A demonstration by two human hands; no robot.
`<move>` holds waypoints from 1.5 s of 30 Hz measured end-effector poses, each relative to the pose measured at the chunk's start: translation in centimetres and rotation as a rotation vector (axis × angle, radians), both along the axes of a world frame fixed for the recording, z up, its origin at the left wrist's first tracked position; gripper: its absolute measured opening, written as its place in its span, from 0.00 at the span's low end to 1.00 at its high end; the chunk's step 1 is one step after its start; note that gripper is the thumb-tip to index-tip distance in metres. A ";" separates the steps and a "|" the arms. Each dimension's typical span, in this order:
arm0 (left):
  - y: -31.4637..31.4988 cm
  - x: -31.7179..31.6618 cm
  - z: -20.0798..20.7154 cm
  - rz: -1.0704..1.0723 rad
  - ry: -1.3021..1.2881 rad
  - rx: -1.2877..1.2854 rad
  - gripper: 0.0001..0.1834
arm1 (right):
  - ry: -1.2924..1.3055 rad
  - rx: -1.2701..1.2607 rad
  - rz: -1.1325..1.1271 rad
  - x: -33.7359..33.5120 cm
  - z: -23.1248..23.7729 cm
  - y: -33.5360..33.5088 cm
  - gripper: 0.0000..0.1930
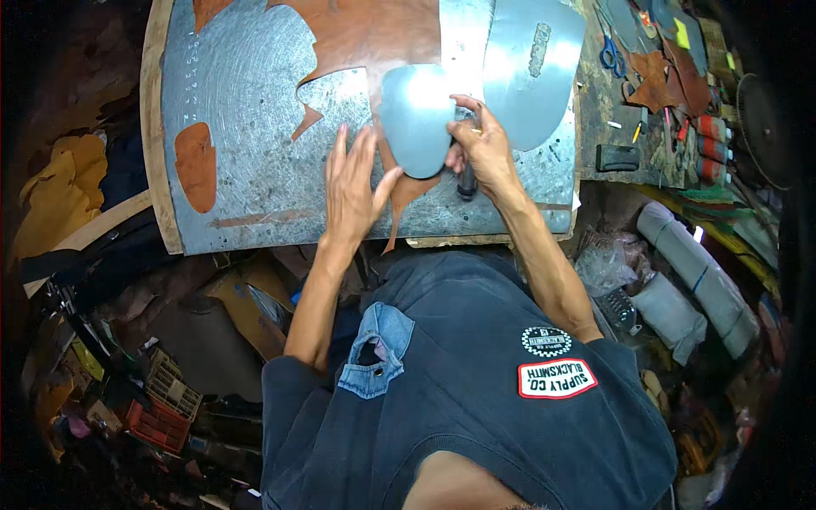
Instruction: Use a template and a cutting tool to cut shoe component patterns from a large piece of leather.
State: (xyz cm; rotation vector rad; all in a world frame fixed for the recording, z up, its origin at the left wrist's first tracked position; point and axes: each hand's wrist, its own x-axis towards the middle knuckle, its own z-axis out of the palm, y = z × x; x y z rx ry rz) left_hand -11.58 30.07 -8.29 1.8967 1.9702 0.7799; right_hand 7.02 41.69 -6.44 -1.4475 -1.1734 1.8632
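A smooth grey rounded template (416, 123) lies over brown leather (374, 34) on the metal-topped table. My right hand (486, 153) is closed round a dark-handled tool (467, 184), whose working end is hidden. Its thumb and index finger are at the template's right edge; whether they grip it I cannot tell. Just left of the template, my left hand (353, 183) is open, fingers spread and holding nothing. A narrow leather offcut (411, 197) sticks out below the template.
Beyond my right hand lies a larger grey template (531, 76). A cut leather piece (196, 168) rests at the table's left. On the right-hand bench are blue-handled scissors (611, 56), a black block (617, 158), leather scraps (653, 81) and red containers (714, 144).
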 end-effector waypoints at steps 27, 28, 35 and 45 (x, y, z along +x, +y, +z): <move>6.9 -7.6 -0.3 0.315 0.150 -0.041 0.27 | -0.062 0.034 -0.406 9.3 2.0 1.5 0.18; 7.3 -8.1 -0.3 0.308 0.130 -0.097 0.27 | -0.063 0.035 -0.408 10.0 2.0 1.6 0.18; 9.8 -10.0 -0.5 0.346 -0.024 -0.092 0.14 | 0.072 0.043 -0.503 11.7 1.2 0.7 0.19; 9.7 -10.2 -1.6 0.223 0.071 -0.066 0.14 | 0.010 -0.029 -0.599 13.7 1.5 1.0 0.22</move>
